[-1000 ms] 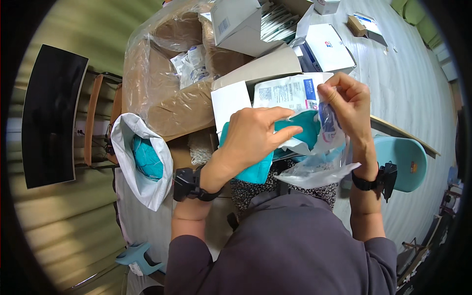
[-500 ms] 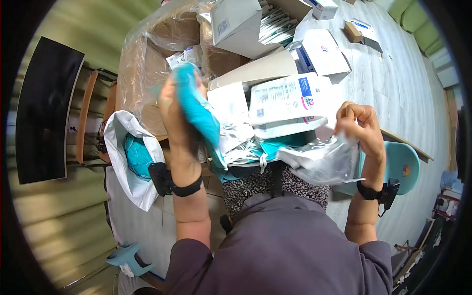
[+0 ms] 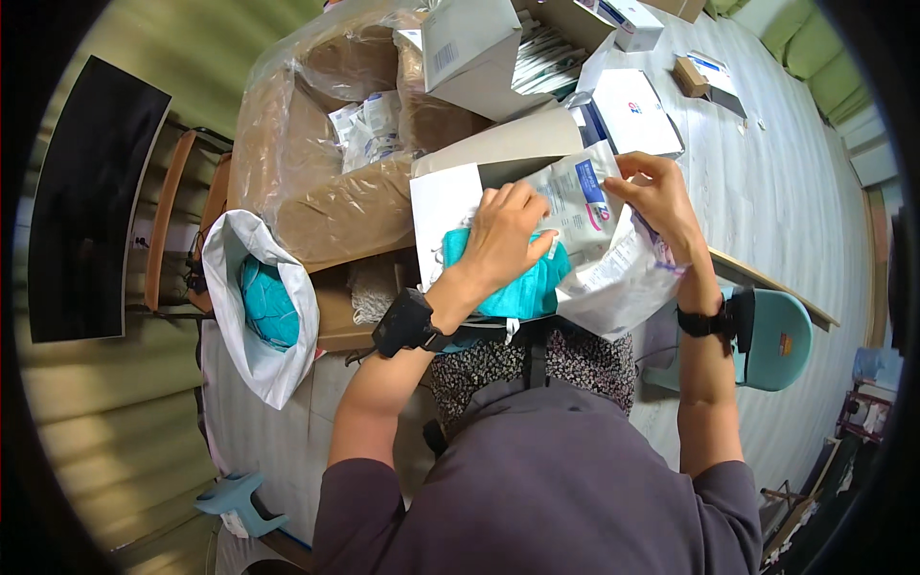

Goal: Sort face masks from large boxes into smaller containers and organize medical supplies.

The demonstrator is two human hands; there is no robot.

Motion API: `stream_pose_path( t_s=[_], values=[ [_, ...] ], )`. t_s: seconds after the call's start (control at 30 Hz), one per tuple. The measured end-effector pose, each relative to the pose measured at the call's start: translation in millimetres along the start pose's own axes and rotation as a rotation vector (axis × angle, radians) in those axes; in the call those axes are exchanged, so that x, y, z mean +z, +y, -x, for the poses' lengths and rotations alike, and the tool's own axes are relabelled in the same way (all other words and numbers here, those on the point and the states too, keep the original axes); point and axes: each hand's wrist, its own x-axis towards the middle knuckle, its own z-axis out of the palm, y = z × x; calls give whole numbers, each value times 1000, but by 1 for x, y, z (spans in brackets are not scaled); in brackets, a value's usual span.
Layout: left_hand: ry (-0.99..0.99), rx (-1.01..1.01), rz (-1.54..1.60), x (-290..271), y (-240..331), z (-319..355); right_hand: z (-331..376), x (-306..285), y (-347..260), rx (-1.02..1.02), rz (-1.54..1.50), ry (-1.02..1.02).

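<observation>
My left hand (image 3: pixel 500 232) is bent over a teal face mask (image 3: pixel 527 289), fingers curled toward a white printed pouch (image 3: pixel 572 203); the undersides of the fingers are hidden. White straps hang from the mask. My right hand (image 3: pixel 659 190) pinches the pouch's right edge between thumb and fingers. Beneath that hand hangs a clear plastic bag (image 3: pixel 623 283) with white papers showing through. At my left, an open white bag (image 3: pixel 302 331) has teal masks (image 3: pixel 268 302) inside. A white flap (image 3: pixel 444 206) lies left of the pouch.
A large carton (image 3: pixel 335 216) lined with clear plastic holds small white packets (image 3: pixel 369 129). Behind my hands stand an open white box (image 3: pixel 470 57) of thin packets and another white box (image 3: pixel 632 110). A teal stool (image 3: pixel 781 340) is at right, a dark screen (image 3: pixel 101 201) at far left.
My left hand has swung right and down from the carton with the teal mask, and is now beside the pouch. My right hand has moved left and up onto the pouch's edge.
</observation>
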Motion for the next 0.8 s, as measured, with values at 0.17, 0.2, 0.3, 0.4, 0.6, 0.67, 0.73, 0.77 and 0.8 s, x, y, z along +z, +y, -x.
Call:
stream_pose_path(
  t_s=[0.17,0.2,0.3,0.4,0.6,0.67,0.73,0.77,0.8],
  values=[
    [361,86,93,-30,17,-39,23,-7,-24,-331,3,102],
    [398,122,102,-33,19,-48,26,-9,-30,-367,-2,88],
    [309,119,199,-27,22,-54,36,-11,-41,-462,9,77],
    [329,136,240,-19,33,-56,42,-13,-58,-494,185,202],
    [360,337,227,-18,57,-58,48,-10,-55,-265,-124,65],
    [321,279,366,-16,58,-56,49,-14,-51,-263,-188,25],
    [255,162,486,-12,60,-55,53,-9,-56,-396,-92,111],
    [267,222,451,-13,60,-57,56,-7,-58,-397,-78,142],
    [277,281,420,-15,62,-60,58,-6,-58,-396,-61,173]
  ],
)
